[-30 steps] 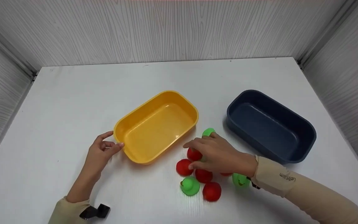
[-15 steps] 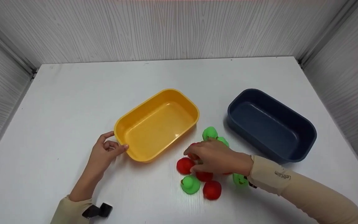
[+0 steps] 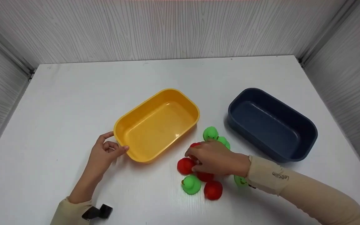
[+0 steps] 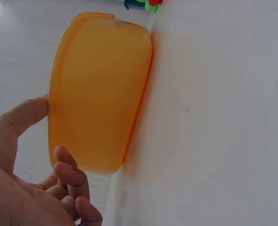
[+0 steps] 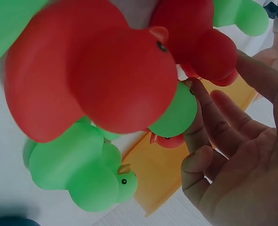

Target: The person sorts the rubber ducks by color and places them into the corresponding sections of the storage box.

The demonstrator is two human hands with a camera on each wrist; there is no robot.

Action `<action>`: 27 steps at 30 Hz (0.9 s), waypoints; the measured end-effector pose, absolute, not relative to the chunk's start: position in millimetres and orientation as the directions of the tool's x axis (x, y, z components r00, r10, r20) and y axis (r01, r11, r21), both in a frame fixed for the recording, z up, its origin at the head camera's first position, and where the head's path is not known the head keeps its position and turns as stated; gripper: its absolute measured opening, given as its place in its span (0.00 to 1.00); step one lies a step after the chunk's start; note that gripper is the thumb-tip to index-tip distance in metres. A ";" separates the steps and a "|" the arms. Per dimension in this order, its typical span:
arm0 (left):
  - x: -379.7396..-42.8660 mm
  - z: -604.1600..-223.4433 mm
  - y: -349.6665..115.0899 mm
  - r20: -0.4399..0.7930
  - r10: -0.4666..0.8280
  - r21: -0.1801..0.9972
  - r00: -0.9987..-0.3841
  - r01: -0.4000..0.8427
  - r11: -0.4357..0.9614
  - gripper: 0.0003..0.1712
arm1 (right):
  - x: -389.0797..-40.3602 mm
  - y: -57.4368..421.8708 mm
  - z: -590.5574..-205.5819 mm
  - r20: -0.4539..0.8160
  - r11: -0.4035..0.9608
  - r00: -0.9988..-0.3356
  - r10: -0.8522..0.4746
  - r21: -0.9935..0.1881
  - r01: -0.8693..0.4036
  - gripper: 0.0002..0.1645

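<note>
My left hand (image 3: 100, 156) holds the short left end of a yellow tub (image 3: 155, 131); in the left wrist view, the thumb lies along the tub's rim and the other fingers bend near its corner. In the head view, my right hand (image 3: 214, 157) reaches down into a cluster of red and green rubber ducks. The right wrist view has fingertips at the head of a green duck (image 5: 178, 113), while the thumb lies beside a red duck (image 5: 214, 54). A larger-looking red duck (image 5: 124, 80) partly covers that green one.
A dark blue tub (image 3: 270, 128) stands at the right. Around my right hand lie a green duck (image 3: 191, 184), a red duck (image 3: 213, 190), another green duck (image 3: 210, 133) and several more. White panels (image 3: 167, 31) wall in the table.
My right hand has shifted slightly to the left and lower among the ducks, uncovering green ducks behind it. My left hand stays at the yellow tub, its thumb a little farther right.
</note>
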State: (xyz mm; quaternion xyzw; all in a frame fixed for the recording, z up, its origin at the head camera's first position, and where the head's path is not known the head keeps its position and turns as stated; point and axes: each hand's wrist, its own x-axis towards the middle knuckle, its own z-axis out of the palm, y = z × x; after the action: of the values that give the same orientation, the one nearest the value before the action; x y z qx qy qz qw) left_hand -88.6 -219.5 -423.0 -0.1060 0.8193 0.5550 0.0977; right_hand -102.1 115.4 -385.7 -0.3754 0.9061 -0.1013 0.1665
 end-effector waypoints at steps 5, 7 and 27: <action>-87.8 -423.7 -219.8 -0.273 -0.063 0.887 -0.960 -0.276 0.370 0.42 | -102.5 113.7 -385.4 -0.242 0.695 -0.653 -0.717 -0.313 -0.647 0.20; -87.7 -423.9 -220.1 -0.270 -0.060 0.884 -0.961 -0.272 0.380 0.43 | -102.5 112.7 -385.4 -0.246 0.695 -0.651 -0.718 -0.310 -0.649 0.20; -88.6 -422.0 -219.7 -0.287 -0.072 0.876 -0.955 -0.292 0.384 0.44 | -102.1 121.9 -374.5 -0.170 0.656 -0.648 -0.743 -0.375 -0.655 0.17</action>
State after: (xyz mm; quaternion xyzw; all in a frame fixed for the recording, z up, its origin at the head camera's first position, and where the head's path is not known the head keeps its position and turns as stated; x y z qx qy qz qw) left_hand -88.6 -219.7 -422.0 -0.1100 0.8257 0.5440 0.1013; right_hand -102.1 121.9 -374.5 -0.3897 0.8965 -0.1414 0.1562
